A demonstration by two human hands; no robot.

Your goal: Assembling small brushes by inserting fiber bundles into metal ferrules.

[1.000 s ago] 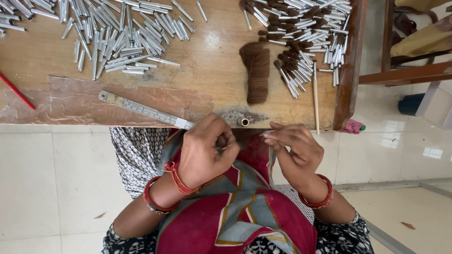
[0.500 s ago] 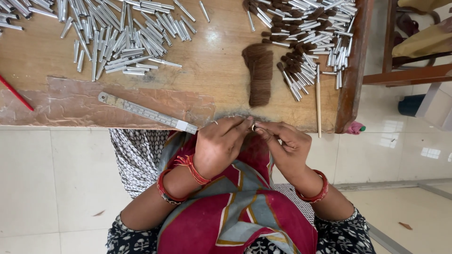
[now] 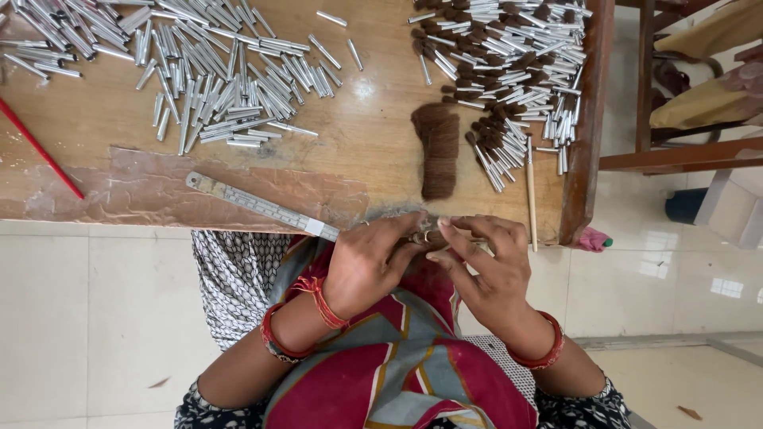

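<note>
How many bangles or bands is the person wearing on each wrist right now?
3 visible: a red thread band and a red bangle on the left hand's wrist, one red bangle on the right hand's wrist. More may be hidden beneath the arms.

Counter (image 3: 373, 151): light brown wood, with a duller reddish-brown patch (image 3: 159, 191) along the near edge. Loose tubes (image 3: 214, 79): silver. Bristle bundle (image 3: 438, 151): dark brown. Filled tubes (image 3: 509, 71): silver with dark brown tips. Ruler (image 3: 262, 206): grey metal. Stick (image 3: 40, 149): red. Bangles (image 3: 322, 306): red and orange. Garment (image 3: 397, 373): crimson with grey and yellow bands. Floor tiles (image 3: 79, 318): cream.
</note>
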